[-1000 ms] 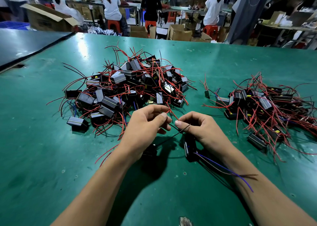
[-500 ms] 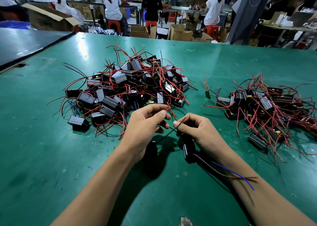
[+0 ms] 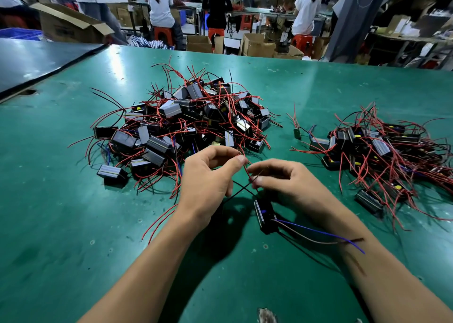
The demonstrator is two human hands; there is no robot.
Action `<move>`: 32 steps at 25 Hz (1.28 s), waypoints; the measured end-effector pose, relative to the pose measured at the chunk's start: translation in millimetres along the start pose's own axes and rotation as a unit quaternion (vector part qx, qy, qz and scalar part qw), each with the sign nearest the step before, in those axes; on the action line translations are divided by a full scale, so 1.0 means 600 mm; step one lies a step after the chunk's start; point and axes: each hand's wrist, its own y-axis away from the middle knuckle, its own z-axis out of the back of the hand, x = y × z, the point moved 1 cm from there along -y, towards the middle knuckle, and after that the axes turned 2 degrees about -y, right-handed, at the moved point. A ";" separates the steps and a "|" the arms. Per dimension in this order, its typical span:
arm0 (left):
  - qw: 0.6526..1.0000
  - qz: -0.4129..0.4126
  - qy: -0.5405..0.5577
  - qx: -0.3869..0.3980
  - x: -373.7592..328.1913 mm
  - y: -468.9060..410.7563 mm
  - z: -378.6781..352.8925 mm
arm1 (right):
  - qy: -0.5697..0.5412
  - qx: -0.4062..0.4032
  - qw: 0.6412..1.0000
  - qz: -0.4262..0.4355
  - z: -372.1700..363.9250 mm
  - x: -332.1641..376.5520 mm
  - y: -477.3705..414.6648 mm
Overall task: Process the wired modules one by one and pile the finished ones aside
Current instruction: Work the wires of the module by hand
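Presently our left hand (image 3: 208, 178) and right hand (image 3: 289, 185) both pinch, seemingly, the thin red wire (image 3: 246, 169) of the small black box-shaped module (image 3: 264, 214); overpulling could tear it loose.

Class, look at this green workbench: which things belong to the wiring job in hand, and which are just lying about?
In the job: left hand; right hand; thin red and black wires they pinch; small black boxy module below them; big heap of black wired modules; smaller heap at right.
Lying about: open brown cardboard box; orange plastic stools; blue plastic crate.
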 end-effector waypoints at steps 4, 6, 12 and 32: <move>0.997 -0.024 -0.068 0.019 -0.001 0.003 -0.001 | -0.001 -0.071 0.993 0.099 0.030 0.025 0.007; 0.990 -0.056 -0.126 0.031 -0.002 0.007 -0.005 | 0.027 -0.063 0.989 0.134 0.021 0.026 0.011; 0.977 -0.104 -0.176 0.059 -0.002 0.016 -0.013 | 0.169 -0.115 0.962 0.179 0.001 0.020 0.008; 0.991 -0.006 -0.055 0.120 0.003 0.004 -0.001 | 0.136 -0.062 0.977 0.153 0.014 0.022 0.010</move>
